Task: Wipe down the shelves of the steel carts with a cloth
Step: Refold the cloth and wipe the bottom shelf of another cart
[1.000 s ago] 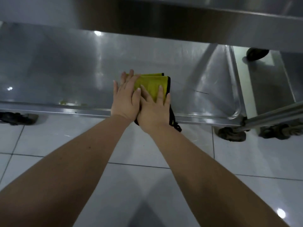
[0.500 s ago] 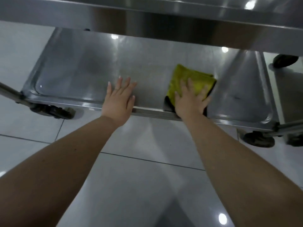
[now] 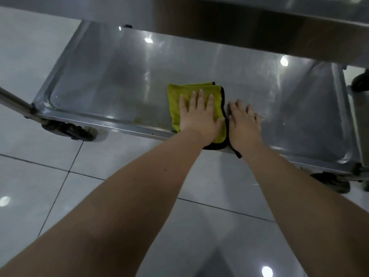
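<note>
1. The folded yellow cloth lies on the cart's bottom shelf, about midway along its length. Its long axis runs front to back, and its dark-edged near end hangs over the front rim.
2. The left hand lies flat on top of the cloth, fingers straight and spread, pointing toward the back of the shelf. It presses the cloth rather than clutching it.
3. The right hand is flat on bare steel just right of the cloth. Its fingers are relaxed and hold nothing, and its thumb side is touching or nearly touching the cloth's edge.
4. The left hand is therefore the one on the cloth, so any stroke is its to drive; the right looks like a brace.
5. Faint yellowish marks sit by the front rim, left of the cloth, so a leftward sweep seems the likely call.
6. The upper shelf overhangs the back, limiting forward reach.
</note>
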A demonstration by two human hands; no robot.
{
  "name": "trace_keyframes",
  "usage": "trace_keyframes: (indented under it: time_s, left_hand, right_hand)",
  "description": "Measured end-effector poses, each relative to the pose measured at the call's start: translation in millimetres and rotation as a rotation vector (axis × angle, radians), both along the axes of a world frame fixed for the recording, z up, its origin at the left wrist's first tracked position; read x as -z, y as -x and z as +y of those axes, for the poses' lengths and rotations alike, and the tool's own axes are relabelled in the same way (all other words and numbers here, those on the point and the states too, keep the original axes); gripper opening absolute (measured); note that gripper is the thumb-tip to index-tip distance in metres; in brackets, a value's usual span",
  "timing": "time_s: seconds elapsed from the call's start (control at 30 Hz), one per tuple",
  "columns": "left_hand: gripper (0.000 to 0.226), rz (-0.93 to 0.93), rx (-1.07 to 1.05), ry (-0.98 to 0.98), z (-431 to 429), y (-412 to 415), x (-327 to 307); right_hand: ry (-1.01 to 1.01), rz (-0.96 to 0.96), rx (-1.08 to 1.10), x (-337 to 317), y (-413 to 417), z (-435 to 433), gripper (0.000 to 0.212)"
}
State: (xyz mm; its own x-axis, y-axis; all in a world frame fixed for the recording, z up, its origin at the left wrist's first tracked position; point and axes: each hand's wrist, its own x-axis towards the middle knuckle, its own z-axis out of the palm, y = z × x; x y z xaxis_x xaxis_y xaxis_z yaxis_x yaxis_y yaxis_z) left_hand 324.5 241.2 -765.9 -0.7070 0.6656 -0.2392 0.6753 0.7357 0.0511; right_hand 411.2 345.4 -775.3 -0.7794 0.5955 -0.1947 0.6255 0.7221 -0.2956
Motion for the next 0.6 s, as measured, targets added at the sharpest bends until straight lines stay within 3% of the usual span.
trace_keyframes:
  time_s: [0.23,0.4,0.5,0.6]
  left_hand:
    - [0.084,-0.014,0.038,-0.039,-15.5,31.3,5.7]
    - [0.086,-0.014,-0.203,-0.006,-65.9,105.1,2.8]
    - [0.082,0.007,-0.272,0.039,-64.4,108.8,5.7]
    - [0.073,0.001,-0.201,0.015,-39.3,90.8,5.6]
  right_hand:
    - [-0.071,-0.023,-0.037,2.1,-0.9,0.6,0.050]
    - [-0.149,-0.079,-0.017,5.8,1.7,-2.8,0.050]
    - [-0.173,-0.108,-0.022,8.3,2.2,-5.8,0.052]
    - [-0.195,-0.111,-0.024,9.6,4.9,-9.8,0.052]
